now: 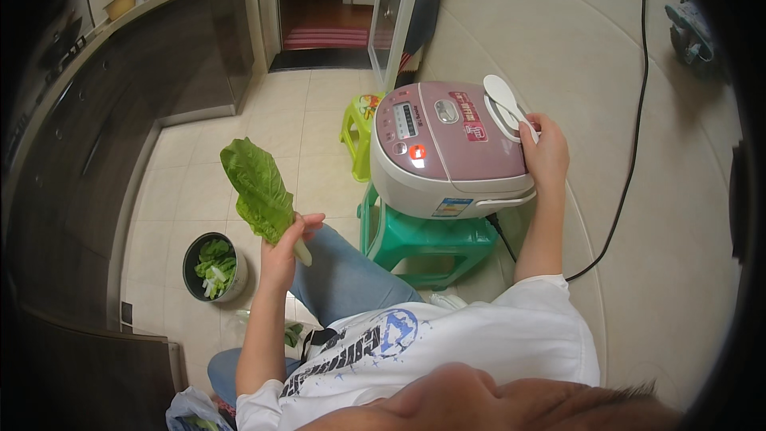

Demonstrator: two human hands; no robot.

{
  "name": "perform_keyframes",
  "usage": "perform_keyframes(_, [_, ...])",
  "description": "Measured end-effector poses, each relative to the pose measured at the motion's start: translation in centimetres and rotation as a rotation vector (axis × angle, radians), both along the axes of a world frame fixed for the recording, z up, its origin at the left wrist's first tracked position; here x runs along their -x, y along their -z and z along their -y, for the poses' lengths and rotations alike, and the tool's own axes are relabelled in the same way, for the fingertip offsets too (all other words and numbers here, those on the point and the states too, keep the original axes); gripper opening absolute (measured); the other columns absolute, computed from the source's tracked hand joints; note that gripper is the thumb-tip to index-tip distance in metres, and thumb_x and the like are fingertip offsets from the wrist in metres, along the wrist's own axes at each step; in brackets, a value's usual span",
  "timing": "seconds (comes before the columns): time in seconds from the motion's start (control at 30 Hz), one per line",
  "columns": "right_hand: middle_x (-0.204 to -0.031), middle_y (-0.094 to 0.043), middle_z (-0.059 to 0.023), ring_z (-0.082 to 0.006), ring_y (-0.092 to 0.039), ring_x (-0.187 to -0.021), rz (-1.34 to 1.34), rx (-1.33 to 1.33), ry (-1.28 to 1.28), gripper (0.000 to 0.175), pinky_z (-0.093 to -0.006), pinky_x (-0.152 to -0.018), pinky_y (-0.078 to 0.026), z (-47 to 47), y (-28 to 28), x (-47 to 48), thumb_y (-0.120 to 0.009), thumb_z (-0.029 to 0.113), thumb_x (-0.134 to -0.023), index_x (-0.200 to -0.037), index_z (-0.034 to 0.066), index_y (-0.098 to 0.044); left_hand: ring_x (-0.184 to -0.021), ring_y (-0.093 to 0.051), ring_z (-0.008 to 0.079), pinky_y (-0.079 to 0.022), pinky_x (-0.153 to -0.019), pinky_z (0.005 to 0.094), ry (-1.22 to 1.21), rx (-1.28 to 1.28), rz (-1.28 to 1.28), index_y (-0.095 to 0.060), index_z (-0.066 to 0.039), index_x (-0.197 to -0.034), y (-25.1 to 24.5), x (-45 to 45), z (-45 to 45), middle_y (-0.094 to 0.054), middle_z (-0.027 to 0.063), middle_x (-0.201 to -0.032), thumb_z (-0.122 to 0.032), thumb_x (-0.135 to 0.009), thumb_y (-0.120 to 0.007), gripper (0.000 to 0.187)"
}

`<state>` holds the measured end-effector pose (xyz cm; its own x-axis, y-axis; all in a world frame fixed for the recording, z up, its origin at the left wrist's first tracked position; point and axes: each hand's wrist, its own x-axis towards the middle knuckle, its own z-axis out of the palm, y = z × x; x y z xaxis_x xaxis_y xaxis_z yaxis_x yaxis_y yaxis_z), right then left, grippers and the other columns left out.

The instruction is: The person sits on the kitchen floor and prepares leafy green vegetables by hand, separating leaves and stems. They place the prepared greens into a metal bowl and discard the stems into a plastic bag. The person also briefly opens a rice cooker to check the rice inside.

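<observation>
My left hand (287, 245) holds a leafy green vegetable leaf (257, 188) by its pale stem, above my knee. At the right, my right hand (547, 146) grips the handle of a white plastic rice paddle (501, 94) over the back of the rice cooker's lid. The pink and white rice cooker (437, 149) has its lid down and lit buttons, and it sits on a green plastic stool (431, 245). On the floor at the left, a round pot (239, 278) with a dark inside holds torn green leaves (215, 266).
A small yellow-green stool (359, 149) stands behind the cooker. A black power cord (635, 149) runs along the right. Dark cabinets (161, 60) line the left, below a counter. A plastic bag (194, 410) lies at the bottom left, and an open doorway is at the top.
</observation>
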<state>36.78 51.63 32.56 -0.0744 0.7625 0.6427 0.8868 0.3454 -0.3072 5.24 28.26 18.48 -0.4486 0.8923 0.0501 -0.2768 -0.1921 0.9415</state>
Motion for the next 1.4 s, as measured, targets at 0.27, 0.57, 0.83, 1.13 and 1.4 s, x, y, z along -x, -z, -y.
perform_keyframes(0.27, [-0.094, -0.062, -0.0129, -0.0291, -0.060, -0.090, 0.024, -0.022, 0.066, 0.030, -0.0392, -0.076, -0.048, -0.2, 0.3, 0.0, -0.061, 0.030, -0.082, -0.098, 0.0046, -0.063, -0.090, -0.062, 0.0209, -0.045, -0.081, 0.0336, -0.002, -0.011, 0.022, -0.053, -0.007, -0.097, 0.7, 0.2, 0.4, -0.065, 0.0145, -0.101, -0.024, -0.090, -0.054, 0.019])
perform_keyframes(0.57, [-0.106, -0.058, -0.0162, -0.0305, -0.055, -0.100, -0.010, -0.122, 0.035, 0.046, -0.0394, -0.084, -0.044, 0.0, 1.0, -0.3, -0.062, 0.038, -0.082, -0.109, 0.0011, -0.057, -0.089, -0.061, 0.0204, -0.044, -0.080, 0.0331, -0.011, -0.006, 0.050, -0.052, -0.007, -0.095, 0.8, 0.4, 0.6, -0.065, 0.0143, -0.101, -0.023, -0.089, -0.054, 0.017])
perform_keyframes(0.83, [-0.103, -0.057, -0.0134, -0.0292, -0.053, -0.097, -0.149, -0.370, -0.182, 0.031, -0.0377, -0.085, -0.042, 3.0, 0.2, 2.2, -0.064, 0.022, -0.082, -0.104, 0.0011, -0.057, -0.089, -0.060, 0.0196, -0.045, -0.078, 0.0321, -0.068, 0.009, 0.177, -0.051, -0.005, -0.099, 1.4, 1.2, 1.1, -0.064, 0.0138, -0.100, -0.022, -0.089, -0.053, 0.019])
perform_keyframes(1.13, [-0.090, -0.061, -0.0093, -0.0152, -0.059, -0.067, -0.194, 0.658, -1.337, 0.022, -0.0250, -0.059, -0.048, 16.4, 9.9, 16.1, -0.067, 0.011, -0.079, -0.098, 0.0023, -0.059, -0.102, -0.055, 0.0231, -0.048, -0.086, 0.0384, -0.071, -0.260, 0.448, -0.043, -0.001, -0.123, 3.1, 4.0, 4.9, -0.053, 0.0181, -0.120, -0.007, -0.083, -0.050, 0.041])
perform_keyframes(1.4, [-0.076, -0.064, -0.0055, -0.0106, -0.056, -0.060, 0.036, 1.122, -1.575, 0.026, -0.0246, -0.056, -0.047, 21.9, 17.1, 28.0, -0.058, 0.026, -0.090, -0.100, 0.0015, -0.059, -0.114, -0.048, 0.0273, -0.043, -0.093, 0.0386, -0.313, -0.178, 0.313, -0.022, 0.004, -0.134, 3.3, 4.9, 12.7, -0.047, 0.0214, -0.124, 0.005, -0.078, -0.052, 0.064])
